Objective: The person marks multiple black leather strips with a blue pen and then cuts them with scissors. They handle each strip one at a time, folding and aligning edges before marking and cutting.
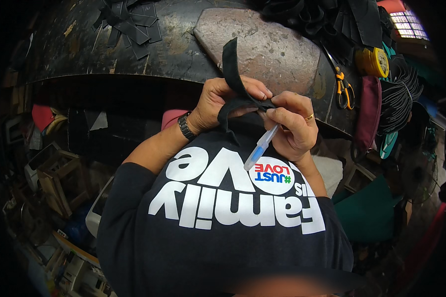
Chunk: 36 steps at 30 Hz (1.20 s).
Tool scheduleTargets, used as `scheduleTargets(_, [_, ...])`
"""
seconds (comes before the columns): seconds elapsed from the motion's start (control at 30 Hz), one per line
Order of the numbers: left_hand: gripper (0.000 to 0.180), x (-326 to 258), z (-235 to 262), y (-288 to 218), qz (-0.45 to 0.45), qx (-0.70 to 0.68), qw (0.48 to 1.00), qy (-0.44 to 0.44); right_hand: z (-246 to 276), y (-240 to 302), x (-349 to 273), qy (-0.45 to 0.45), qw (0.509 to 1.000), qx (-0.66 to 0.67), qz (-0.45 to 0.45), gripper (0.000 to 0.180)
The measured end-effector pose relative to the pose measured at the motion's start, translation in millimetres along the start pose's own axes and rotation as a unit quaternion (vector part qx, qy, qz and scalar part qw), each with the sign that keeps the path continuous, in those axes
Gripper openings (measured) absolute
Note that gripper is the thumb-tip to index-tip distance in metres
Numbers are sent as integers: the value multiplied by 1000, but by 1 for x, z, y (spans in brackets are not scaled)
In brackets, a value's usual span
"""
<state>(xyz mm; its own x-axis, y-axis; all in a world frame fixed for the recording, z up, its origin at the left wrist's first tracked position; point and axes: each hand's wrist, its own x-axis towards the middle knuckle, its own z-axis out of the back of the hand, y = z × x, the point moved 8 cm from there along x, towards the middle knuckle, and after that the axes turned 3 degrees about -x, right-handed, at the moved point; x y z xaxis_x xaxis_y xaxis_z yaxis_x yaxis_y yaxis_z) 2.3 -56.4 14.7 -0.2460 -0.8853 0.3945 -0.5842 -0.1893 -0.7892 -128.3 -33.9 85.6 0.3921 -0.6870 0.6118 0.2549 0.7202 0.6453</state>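
Note:
A black strip (230, 63), leather or fabric, is folded between my hands in front of my chest. One end stands up past my left hand (214, 99) and the other curls down below it. My left hand is closed on the strip, fingers bent round it. Thumb and forefinger of my right hand (296, 121) pinch the strip's right end, where the two layers meet. A translucent pen-like tool (260, 147) with a blue part inside is also tucked in my right hand, slanting down to the left. Its upper end is hidden by my fingers.
Behind my hands, a worn stone slab (270, 49) rests on the dark worktable (178, 44). Flat black pieces (134, 29) are piled at far left. Orange-handled scissors (344, 89), a yellow tub (372, 62), a maroon pouch (369, 114) and black cords (400, 99) lie to the right.

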Motion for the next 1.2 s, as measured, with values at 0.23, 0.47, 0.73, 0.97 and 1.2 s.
scheduleTargets(0.23, [28,0,0,0,-6,0,1000,0,-1,-1,-1,-2,1000,0,1,33])
scheduleTargets(0.47, [27,-2,3,1,-11,-1,1000,-12,-3,-3,-1,-5,1000,2,-2,31])
scheduleTargets(0.73, [23,-2,4,3,-5,19,999,-31,-3,-1,2,-1,1000,6,3,31])
scheduleTargets(0.97, [15,-2,4,1,-19,64,997,-47,-8,-3,3,14,1000,0,8,31])
scheduleTargets(1.2, [18,1,5,-4,-9,88,994,-62,-6,-21,6,-27,987,90,-130,27])
